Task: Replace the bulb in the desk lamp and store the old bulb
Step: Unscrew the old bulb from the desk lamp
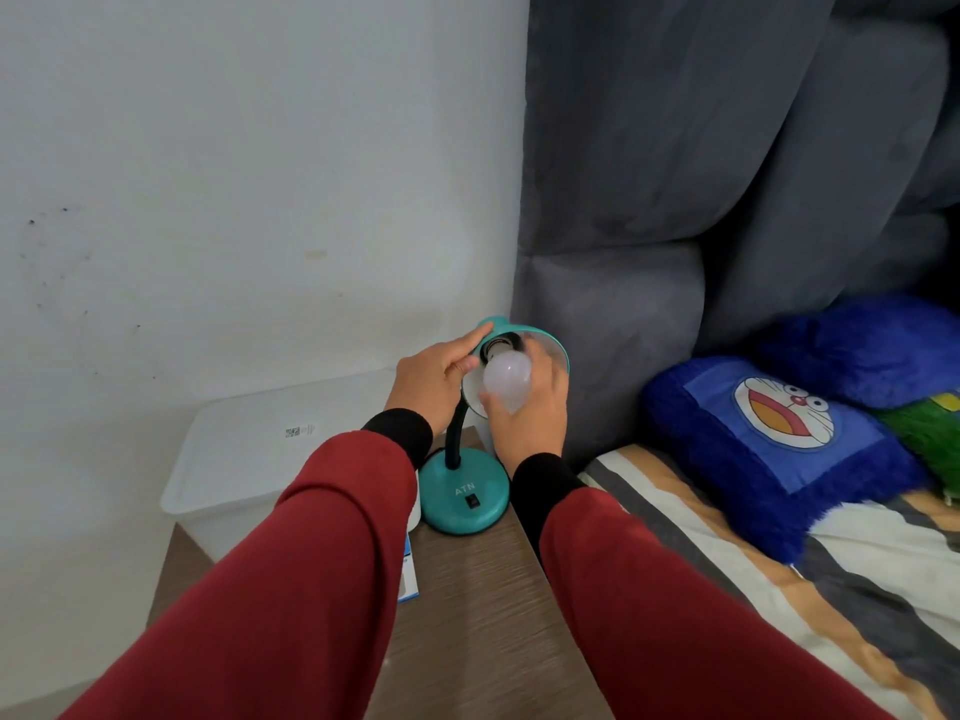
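1. My right hand (527, 407) has its fingers (545, 374) curled shut around the white bulb (506, 379), which sits at the mouth of the lamp's socket (496, 348); I cannot tell whether the bulb's base is threaded in or loose.
2. My left hand (436, 384) grips the back of the teal lamp shade (550, 345), its fingers closed over the shade's neck, thumb near the socket.
3. The shade is tilted toward me, on a black gooseneck (457, 433) rising from the round teal base (465, 493) that stands on the desk (467, 615).
4. A translucent lidded storage box (249, 459) sits left of the base, against the white wall (234, 174).
5. A blue-and-white carton (409, 574) peeks out from under my left sleeve (291, 589), which hides most of it.
6. To the right, a grey padded headboard (649, 226) touches the desk's edge, with the striped bed (779, 589) and a blue cartoon pillow (774, 439) beyond.
7. Both forearms reach forward, nearly parallel.
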A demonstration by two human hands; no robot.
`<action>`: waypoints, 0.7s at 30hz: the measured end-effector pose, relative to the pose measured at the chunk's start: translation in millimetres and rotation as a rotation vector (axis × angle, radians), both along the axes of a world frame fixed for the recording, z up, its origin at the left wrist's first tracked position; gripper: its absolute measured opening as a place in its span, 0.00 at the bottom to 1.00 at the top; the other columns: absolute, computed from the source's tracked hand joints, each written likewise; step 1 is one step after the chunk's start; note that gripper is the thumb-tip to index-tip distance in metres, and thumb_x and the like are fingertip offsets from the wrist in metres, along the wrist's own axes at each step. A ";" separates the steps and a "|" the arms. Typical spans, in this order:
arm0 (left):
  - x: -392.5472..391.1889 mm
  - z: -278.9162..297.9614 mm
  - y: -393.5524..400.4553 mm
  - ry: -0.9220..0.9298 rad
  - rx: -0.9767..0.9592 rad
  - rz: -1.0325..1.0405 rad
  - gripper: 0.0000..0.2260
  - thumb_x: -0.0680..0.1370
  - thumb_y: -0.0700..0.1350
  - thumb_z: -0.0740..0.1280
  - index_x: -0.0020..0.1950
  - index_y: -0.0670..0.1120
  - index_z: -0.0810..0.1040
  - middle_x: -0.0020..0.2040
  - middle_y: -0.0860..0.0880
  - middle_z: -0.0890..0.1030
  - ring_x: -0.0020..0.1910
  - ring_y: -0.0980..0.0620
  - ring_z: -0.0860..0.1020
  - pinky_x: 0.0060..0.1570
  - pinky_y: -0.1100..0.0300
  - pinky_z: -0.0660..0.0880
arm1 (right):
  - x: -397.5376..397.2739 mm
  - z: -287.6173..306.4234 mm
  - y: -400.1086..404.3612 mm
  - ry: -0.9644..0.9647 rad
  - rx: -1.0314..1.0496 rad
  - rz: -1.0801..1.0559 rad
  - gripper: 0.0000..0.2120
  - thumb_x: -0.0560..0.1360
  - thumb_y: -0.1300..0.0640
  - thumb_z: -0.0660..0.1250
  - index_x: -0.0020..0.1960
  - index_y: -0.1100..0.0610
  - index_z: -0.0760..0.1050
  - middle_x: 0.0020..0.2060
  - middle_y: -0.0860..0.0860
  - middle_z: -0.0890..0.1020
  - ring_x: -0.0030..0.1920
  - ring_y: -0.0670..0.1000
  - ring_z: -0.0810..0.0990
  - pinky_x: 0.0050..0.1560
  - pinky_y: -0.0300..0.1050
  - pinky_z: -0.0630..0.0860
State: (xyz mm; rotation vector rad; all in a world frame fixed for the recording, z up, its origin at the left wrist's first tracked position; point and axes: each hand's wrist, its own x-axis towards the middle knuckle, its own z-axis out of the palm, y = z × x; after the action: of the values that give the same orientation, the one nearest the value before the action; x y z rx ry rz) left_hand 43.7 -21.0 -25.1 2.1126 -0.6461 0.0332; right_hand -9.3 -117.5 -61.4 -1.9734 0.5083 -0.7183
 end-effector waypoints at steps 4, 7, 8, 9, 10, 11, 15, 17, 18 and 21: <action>0.1 -0.8 1.6 -0.007 0.004 0.005 0.18 0.82 0.42 0.58 0.70 0.56 0.70 0.66 0.50 0.76 0.64 0.55 0.73 0.54 0.81 0.58 | 3.2 1.4 1.4 0.061 0.188 -0.015 0.35 0.70 0.52 0.73 0.72 0.52 0.62 0.66 0.57 0.71 0.66 0.57 0.71 0.64 0.46 0.69; 1.3 -1.1 1.9 -0.005 0.007 0.002 0.18 0.82 0.42 0.58 0.70 0.56 0.70 0.66 0.50 0.77 0.65 0.53 0.73 0.54 0.81 0.58 | 2.6 1.8 3.8 0.026 0.002 -0.014 0.33 0.71 0.60 0.72 0.72 0.52 0.63 0.68 0.55 0.67 0.68 0.56 0.68 0.66 0.44 0.66; 1.2 -1.0 1.8 -0.002 0.008 0.002 0.18 0.82 0.41 0.58 0.70 0.56 0.70 0.67 0.50 0.76 0.65 0.54 0.73 0.54 0.81 0.58 | 2.7 1.5 4.7 0.019 0.015 -0.014 0.35 0.70 0.59 0.73 0.73 0.52 0.61 0.69 0.55 0.65 0.69 0.55 0.67 0.67 0.44 0.66; 1.2 -0.9 1.7 0.005 0.007 0.003 0.18 0.82 0.41 0.58 0.70 0.56 0.70 0.67 0.50 0.76 0.66 0.54 0.72 0.55 0.80 0.58 | 2.1 2.6 5.1 0.027 0.075 -0.018 0.38 0.69 0.57 0.74 0.74 0.53 0.59 0.70 0.55 0.64 0.70 0.55 0.66 0.67 0.44 0.66; 1.1 -0.9 1.6 0.009 0.006 0.004 0.18 0.82 0.41 0.58 0.70 0.57 0.70 0.67 0.50 0.75 0.66 0.54 0.72 0.56 0.80 0.58 | 2.3 3.1 5.1 0.045 0.147 -0.028 0.39 0.69 0.55 0.74 0.74 0.53 0.58 0.71 0.55 0.65 0.70 0.56 0.66 0.67 0.46 0.66; 1.1 -1.0 1.6 0.007 0.005 0.005 0.18 0.82 0.41 0.58 0.70 0.56 0.70 0.67 0.50 0.76 0.66 0.55 0.72 0.55 0.81 0.58 | 3.0 2.7 4.7 0.066 0.182 -0.036 0.39 0.69 0.53 0.74 0.74 0.54 0.58 0.70 0.56 0.66 0.69 0.57 0.67 0.66 0.47 0.67; 0.4 -0.6 1.7 0.005 0.011 0.000 0.18 0.82 0.41 0.58 0.70 0.56 0.69 0.68 0.51 0.75 0.67 0.54 0.71 0.57 0.79 0.58 | 1.1 2.2 2.7 0.084 -0.064 -0.031 0.33 0.71 0.62 0.70 0.72 0.52 0.61 0.68 0.54 0.67 0.67 0.56 0.69 0.65 0.47 0.68; 0.3 -0.3 1.8 0.015 0.004 0.002 0.18 0.82 0.41 0.58 0.70 0.56 0.69 0.68 0.50 0.75 0.66 0.55 0.71 0.57 0.79 0.58 | 0.7 3.1 3.4 0.062 -0.040 -0.007 0.35 0.71 0.62 0.71 0.73 0.50 0.60 0.69 0.53 0.64 0.68 0.55 0.69 0.65 0.44 0.68; 0.1 -0.1 1.7 0.017 0.000 0.004 0.18 0.82 0.41 0.58 0.70 0.57 0.69 0.68 0.50 0.75 0.65 0.56 0.71 0.55 0.80 0.58 | 0.9 4.2 3.5 0.054 0.043 -0.008 0.37 0.70 0.59 0.73 0.74 0.51 0.58 0.70 0.54 0.64 0.68 0.55 0.68 0.65 0.44 0.67; -0.2 -0.8 0.4 0.009 0.000 0.010 0.18 0.82 0.42 0.58 0.70 0.57 0.70 0.67 0.50 0.76 0.64 0.58 0.72 0.54 0.81 0.57 | 2.4 5.9 2.2 0.063 0.204 -0.029 0.36 0.69 0.52 0.74 0.73 0.53 0.61 0.68 0.56 0.69 0.68 0.57 0.69 0.64 0.46 0.68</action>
State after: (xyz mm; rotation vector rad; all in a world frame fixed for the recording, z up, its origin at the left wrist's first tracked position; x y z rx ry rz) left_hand 43.5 -20.7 -26.0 2.1152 -0.6302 0.0285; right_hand -6.8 -115.3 -55.4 -1.8045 0.6242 -0.5991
